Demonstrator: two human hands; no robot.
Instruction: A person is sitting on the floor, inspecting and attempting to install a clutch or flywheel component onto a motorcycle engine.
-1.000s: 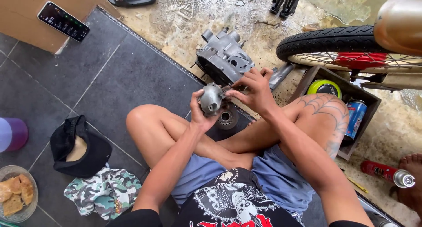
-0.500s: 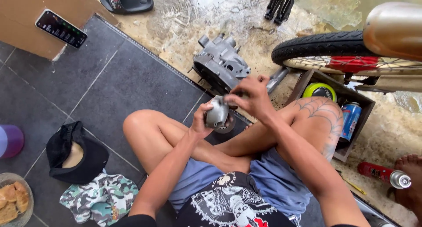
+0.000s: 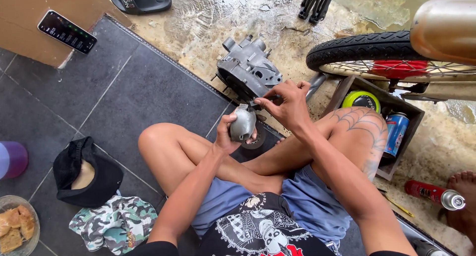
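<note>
seated cross-legged on the dark tiled floor (image 3: pixel 124 97), a person works on a small grey metal cover (image 3: pixel 242 123). left hand (image 3: pixel 229 133) is wrapped round the cover, holding it up over the knees; right hand (image 3: pixel 287 105) has thumb & fingertips pressed together at the cover's top edge, pinching sth too small to make out. the engine casing (image 3: pixel 249 72) it seems to belong to lies apart on wet concrete just beyond, so work looks mid-way: cover is off & in hand, not refitted. nearby: wooden box (image 3: pixel 347 87) w/ spray can (image 3: pixel 396 133), motorbike wheel (image 3: pixel 367 50), black cap (image 3: pixel 87 174).
</note>
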